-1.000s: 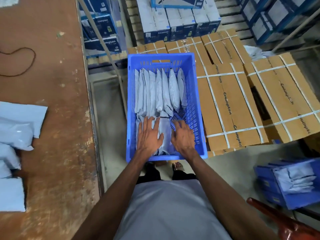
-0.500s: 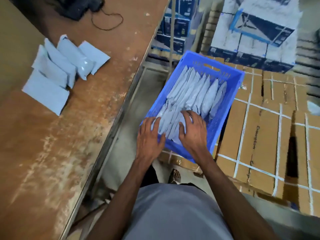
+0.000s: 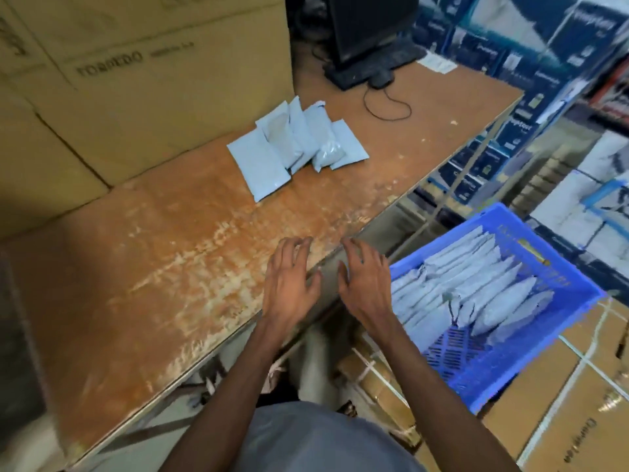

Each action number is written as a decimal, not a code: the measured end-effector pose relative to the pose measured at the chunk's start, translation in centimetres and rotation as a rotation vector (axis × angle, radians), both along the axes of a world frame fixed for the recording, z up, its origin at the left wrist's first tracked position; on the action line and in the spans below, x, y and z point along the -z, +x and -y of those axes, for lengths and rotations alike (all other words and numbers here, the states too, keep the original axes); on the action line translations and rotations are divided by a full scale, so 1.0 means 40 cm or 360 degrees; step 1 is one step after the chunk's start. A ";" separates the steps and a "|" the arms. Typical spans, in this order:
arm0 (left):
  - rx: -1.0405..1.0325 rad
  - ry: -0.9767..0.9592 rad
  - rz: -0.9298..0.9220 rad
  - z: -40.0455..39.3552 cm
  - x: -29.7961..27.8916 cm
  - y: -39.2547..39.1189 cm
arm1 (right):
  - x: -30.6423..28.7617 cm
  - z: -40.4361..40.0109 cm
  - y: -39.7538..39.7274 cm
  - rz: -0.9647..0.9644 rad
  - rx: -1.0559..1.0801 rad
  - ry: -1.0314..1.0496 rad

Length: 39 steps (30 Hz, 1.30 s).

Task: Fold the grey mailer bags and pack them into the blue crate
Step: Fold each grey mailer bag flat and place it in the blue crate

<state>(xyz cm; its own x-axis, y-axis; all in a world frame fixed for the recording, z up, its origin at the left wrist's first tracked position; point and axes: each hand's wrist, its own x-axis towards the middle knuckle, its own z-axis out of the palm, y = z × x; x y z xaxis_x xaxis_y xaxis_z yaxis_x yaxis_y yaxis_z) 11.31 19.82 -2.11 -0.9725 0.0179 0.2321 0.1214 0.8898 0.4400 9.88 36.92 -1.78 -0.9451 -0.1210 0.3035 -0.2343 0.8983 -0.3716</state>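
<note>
Both hands empty, fingers spread: left hand (image 3: 289,284), right hand (image 3: 367,287); mailer bags (image 3: 296,148) overlap ahead on worktop (image 3: 170,267); hasty grab likely drags neighbours; blue crate (image 3: 575,277) right

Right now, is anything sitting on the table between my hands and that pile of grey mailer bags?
Nothing visible does. Both the left hand and right hand hover empty at the table edge, and only bare worn tabletop lies between them and the grey mailer bags. The black cable lies beyond the pile.
</note>
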 end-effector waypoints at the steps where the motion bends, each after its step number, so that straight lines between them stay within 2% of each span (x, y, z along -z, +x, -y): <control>1: -0.0033 0.0016 0.0002 0.026 -0.002 -0.015 | -0.004 0.026 -0.023 0.0008 -0.0038 0.0005; 7: -0.0076 0.0057 0.0073 0.169 -0.006 -0.126 | -0.001 0.174 -0.153 -0.0056 -0.0083 0.0083; 17: -0.0001 0.0067 0.0202 0.306 0.061 -0.356 | 0.026 0.346 -0.342 0.0318 0.0032 0.0204; 23: -0.0077 0.0278 0.0066 0.354 0.068 -0.396 | 0.031 0.429 -0.449 0.0370 0.0272 -0.0437; 27: -0.0128 0.0427 0.0069 0.390 0.071 -0.400 | 0.045 0.479 -0.513 0.0404 0.0443 -0.0565; 32: -0.0240 0.0547 0.0109 0.421 0.070 -0.390 | 0.024 0.519 -0.521 0.0548 0.0560 -0.1155; 35: -0.0565 0.0889 0.0236 0.421 0.040 -0.381 | 0.006 0.530 -0.476 0.0686 0.0509 -0.1440; 39: -0.1010 0.1822 0.0425 0.423 0.028 -0.367 | 0.011 0.541 -0.397 0.0946 0.0424 -0.1710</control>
